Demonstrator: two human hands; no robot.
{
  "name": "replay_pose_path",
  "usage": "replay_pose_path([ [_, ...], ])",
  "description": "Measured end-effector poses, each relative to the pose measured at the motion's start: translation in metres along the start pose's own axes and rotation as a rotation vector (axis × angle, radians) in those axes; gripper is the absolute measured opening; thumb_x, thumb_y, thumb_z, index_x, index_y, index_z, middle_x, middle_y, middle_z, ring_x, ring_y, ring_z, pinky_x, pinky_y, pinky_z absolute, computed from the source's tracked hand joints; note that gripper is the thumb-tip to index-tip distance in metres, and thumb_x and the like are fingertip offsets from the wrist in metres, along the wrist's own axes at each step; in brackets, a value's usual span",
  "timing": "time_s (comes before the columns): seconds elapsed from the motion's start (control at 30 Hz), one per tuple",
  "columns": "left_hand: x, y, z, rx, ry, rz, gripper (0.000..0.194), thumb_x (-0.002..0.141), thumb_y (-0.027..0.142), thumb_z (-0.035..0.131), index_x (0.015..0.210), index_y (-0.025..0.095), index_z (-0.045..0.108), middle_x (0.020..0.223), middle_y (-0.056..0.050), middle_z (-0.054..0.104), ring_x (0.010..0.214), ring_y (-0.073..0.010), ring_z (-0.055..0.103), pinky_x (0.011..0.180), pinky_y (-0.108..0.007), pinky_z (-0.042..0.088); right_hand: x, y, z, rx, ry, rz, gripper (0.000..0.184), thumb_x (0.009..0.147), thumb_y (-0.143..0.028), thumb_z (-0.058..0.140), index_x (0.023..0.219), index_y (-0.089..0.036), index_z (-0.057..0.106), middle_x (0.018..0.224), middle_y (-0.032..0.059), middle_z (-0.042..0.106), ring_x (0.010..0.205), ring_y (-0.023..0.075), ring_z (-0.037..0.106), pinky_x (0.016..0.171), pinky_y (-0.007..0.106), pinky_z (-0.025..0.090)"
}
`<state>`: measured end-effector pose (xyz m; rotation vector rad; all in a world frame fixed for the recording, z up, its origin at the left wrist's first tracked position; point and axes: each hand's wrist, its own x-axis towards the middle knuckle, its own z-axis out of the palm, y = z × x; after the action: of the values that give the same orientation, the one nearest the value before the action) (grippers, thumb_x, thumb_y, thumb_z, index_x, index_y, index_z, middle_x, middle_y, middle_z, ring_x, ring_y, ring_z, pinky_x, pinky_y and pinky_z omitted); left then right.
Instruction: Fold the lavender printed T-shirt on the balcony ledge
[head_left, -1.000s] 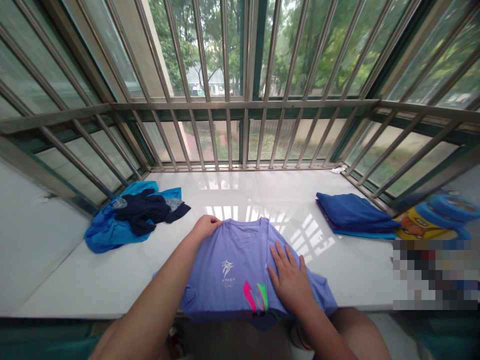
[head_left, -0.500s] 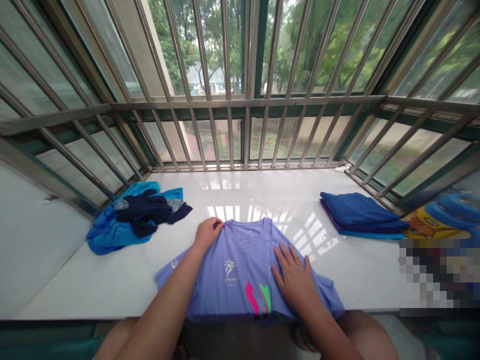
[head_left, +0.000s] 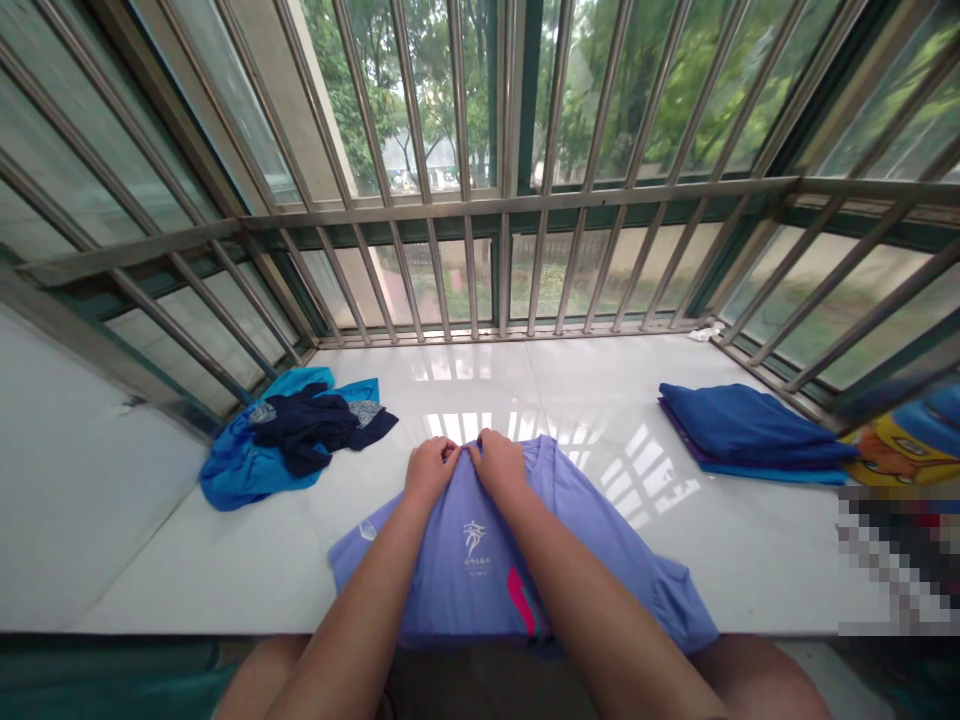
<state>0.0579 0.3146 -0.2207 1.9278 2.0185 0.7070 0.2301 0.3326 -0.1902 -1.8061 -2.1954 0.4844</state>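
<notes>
A lavender T-shirt with a small white logo and pink-green print lies flat on the white window ledge, its hem hanging over the near edge. My left hand pinches the collar at the shirt's far end. Right beside it, my right hand is closed on the collar too. Both forearms lie across the shirt's chest and hide part of the print.
A heap of light blue and navy clothes lies at the left of the ledge. A folded stack of dark blue garments sits at the right. Metal window bars close off the far and side edges. A cartoon-printed item shows at far right.
My right hand left the shirt's right side and moved up to the collar beside my left hand, closing on the fabric. The left hand stayed at the collar.
</notes>
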Motion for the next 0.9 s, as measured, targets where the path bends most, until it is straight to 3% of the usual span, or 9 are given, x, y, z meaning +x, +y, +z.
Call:
replay_pose_path([
  [0.17, 0.000, 0.000, 0.000, 0.005, 0.016, -0.003, 0.011, 0.100, 0.029, 0.067, 0.094, 0.023, 0.075, 0.089, -0.002, 0.073, 0.089, -0.0207, 0.068, 0.083, -0.031, 0.045, 0.005, 0.012, 0.007, 0.013, 0.026, -0.024, 0.024, 0.113, -0.038, 0.051, 0.114, -0.022, 0.068, 0.115, 0.0089, 0.079, 0.111, 0.0245, 0.071, 0.092, 0.033, 0.041],
  [0.33, -0.003, 0.003, 0.002, 0.032, 0.023, 0.052, 0.026, 0.103, 0.020, 0.060, 0.119, 0.028, 0.078, 0.120, -0.007, 0.071, 0.111, -0.0231, 0.067, 0.097, -0.035, 0.047, 0.005, 0.015, 0.011, 0.017, 0.041, -0.027, 0.022, 0.113, -0.037, 0.051, 0.114, -0.022, 0.067, 0.113, 0.0078, 0.079, 0.107, 0.0235, 0.072, 0.090, 0.033, 0.040],
  [0.43, -0.005, 0.007, 0.001, 0.116, 0.013, 0.070, 0.037, 0.100, 0.013, 0.055, 0.118, 0.031, 0.082, 0.127, -0.009, 0.069, 0.117, -0.0273, 0.064, 0.100, -0.040, 0.048, 0.006, 0.014, 0.012, 0.019, 0.047, -0.027, 0.021, 0.113, -0.037, 0.051, 0.114, -0.022, 0.067, 0.113, 0.0072, 0.079, 0.107, 0.0233, 0.072, 0.091, 0.033, 0.040],
  [0.6, 0.001, 0.023, 0.000, 0.200, -0.002, 0.097, 0.034, 0.098, 0.013, 0.057, 0.115, 0.026, 0.082, 0.133, -0.014, 0.071, 0.124, -0.0338, 0.062, 0.108, -0.048, 0.048, 0.007, 0.015, 0.013, 0.015, 0.039, -0.015, 0.023, 0.114, -0.037, 0.050, 0.116, -0.022, 0.067, 0.114, 0.0084, 0.079, 0.107, 0.0229, 0.072, 0.091, 0.033, 0.040],
  [0.77, -0.002, 0.045, 0.014, 0.134, -0.066, 0.212, 0.043, 0.100, 0.015, 0.051, 0.137, 0.019, 0.073, 0.144, -0.015, 0.071, 0.137, -0.0300, 0.061, 0.124, -0.043, 0.039, 0.007, 0.015, 0.011, 0.012, 0.028, -0.012, 0.027, 0.115, -0.037, 0.045, 0.112, -0.023, 0.068, 0.112, 0.0075, 0.080, 0.104, 0.0225, 0.073, 0.090, 0.032, 0.041],
  [0.9, -0.018, 0.040, 0.025, 0.108, -0.109, 0.210, 0.052, 0.107, 0.025, 0.044, 0.156, 0.014, 0.057, 0.160, -0.019, 0.060, 0.149, -0.0329, 0.054, 0.128, -0.049, 0.034, 0.006, 0.013, 0.008, 0.010, 0.027, -0.018, 0.029, 0.115, -0.038, 0.044, 0.111, -0.022, 0.068, 0.111, 0.0078, 0.080, 0.104, 0.0219, 0.073, 0.089, 0.031, 0.042],
])
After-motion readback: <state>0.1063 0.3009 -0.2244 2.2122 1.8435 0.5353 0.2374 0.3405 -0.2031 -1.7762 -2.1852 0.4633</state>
